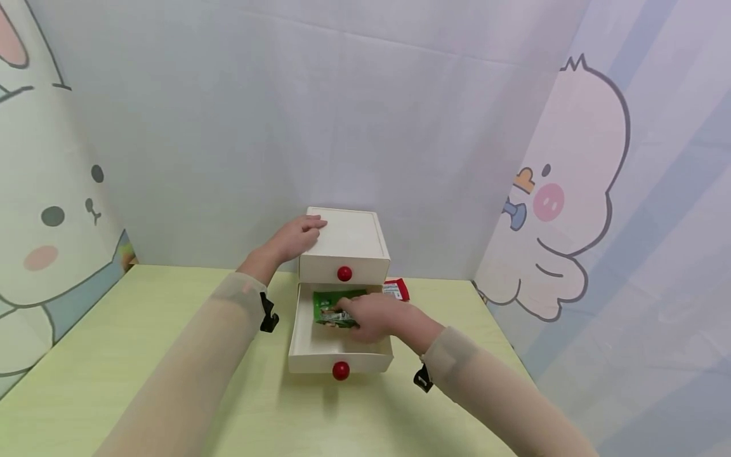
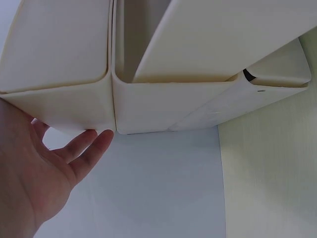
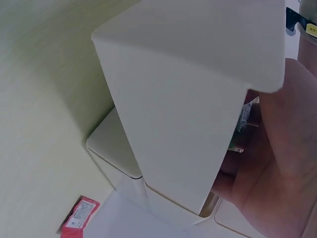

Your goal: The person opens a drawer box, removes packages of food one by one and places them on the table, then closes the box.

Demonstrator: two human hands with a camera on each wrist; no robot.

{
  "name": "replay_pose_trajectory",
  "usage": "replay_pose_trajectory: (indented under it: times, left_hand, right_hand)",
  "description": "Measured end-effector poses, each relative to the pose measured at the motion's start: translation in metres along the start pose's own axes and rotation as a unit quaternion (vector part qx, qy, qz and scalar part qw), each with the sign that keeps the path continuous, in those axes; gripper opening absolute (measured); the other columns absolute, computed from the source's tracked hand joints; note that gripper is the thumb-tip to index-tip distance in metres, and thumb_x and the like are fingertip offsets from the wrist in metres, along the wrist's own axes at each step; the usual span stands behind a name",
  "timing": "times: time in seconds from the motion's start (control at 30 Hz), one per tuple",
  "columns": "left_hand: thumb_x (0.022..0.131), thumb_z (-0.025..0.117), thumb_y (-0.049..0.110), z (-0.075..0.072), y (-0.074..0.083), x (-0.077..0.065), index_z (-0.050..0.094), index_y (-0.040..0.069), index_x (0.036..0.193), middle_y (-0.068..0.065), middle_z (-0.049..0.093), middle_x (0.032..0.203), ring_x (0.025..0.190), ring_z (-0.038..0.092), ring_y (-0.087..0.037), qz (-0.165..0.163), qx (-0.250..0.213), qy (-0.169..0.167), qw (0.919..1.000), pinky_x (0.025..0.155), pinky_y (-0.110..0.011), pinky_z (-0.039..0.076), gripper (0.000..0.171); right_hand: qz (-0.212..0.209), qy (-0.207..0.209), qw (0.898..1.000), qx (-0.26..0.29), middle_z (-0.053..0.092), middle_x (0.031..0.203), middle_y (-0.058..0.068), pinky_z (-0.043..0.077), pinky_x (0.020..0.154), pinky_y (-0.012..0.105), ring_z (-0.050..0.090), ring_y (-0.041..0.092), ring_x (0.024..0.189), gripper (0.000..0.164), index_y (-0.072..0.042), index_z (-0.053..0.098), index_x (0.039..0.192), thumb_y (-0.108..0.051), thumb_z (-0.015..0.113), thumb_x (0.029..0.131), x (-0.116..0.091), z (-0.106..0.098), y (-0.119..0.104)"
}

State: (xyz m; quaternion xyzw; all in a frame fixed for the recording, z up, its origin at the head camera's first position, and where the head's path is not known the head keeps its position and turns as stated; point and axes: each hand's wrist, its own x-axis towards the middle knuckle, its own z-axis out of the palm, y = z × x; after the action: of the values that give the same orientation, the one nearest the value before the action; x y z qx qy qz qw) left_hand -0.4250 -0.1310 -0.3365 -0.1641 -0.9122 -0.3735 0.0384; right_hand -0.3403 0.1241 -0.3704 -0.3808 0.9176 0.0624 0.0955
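A small white drawer cabinet point(image 1: 351, 231) with red knobs stands on the table. My left hand point(image 1: 294, 238) rests on its top at the left edge, fingers extended; in the left wrist view the fingers point(image 2: 89, 151) lie along the cabinet's side. The lower drawer point(image 1: 314, 363) is pulled out, while the upper one is closed. Inside the lower drawer my right hand point(image 1: 378, 316) grips a green snack packet point(image 1: 325, 306) by its right part. The drawer wall point(image 3: 173, 114) hides most of that packet in the right wrist view.
A red packet point(image 1: 398, 289) with a white label lies on the table behind the drawer's right side. The pale yellow-green table point(image 1: 188, 304) reaches back to a white curtain point(image 1: 342, 114). Cartoon-printed curtains point(image 1: 577, 222) hang at both sides.
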Motion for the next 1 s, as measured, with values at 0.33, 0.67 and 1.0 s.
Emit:
replay_pose_trajectory:
  times: [0.33,0.67,1.0]
  left_hand:
    - [0.113,0.032,0.031,0.001,-0.005,0.002,0.048,0.015,0.168,-0.010,0.030,0.182,0.170,0.021,-0.039,0.001,0.002,0.003,1.0000,0.137,-0.062,0.021,0.059]
    - [0.112,0.032,0.031,0.002,-0.006,0.002,0.049,0.014,0.167,-0.009,0.031,0.182,0.170,0.021,-0.039,0.004,0.002,0.005,1.0000,0.137,-0.062,0.021,0.060]
    - [0.112,0.032,0.028,0.002,-0.005,0.002,0.049,0.011,0.167,-0.012,0.030,0.182,0.171,0.020,-0.039,0.013,-0.006,0.006,0.9999,0.138,-0.060,0.021,0.059]
  right_hand:
    - [-0.054,0.065,0.995,0.046,0.076,0.117,0.000,0.053,0.074,0.021,0.062,0.011,0.081,0.035,-0.014,0.068,0.137,-0.013,0.068,0.103,-0.011,-0.007,0.004]
    - [-0.058,0.090,0.988,0.107,0.074,0.115,-0.003,0.052,0.070,0.024,0.062,0.012,0.083,0.031,-0.017,0.069,0.135,-0.013,0.064,0.104,-0.031,-0.013,0.015]
    - [-0.071,0.119,0.981,0.137,0.072,0.121,-0.008,0.052,0.074,0.026,0.061,0.010,0.088,0.040,-0.019,0.069,0.140,-0.012,0.061,0.102,-0.060,-0.022,0.021]
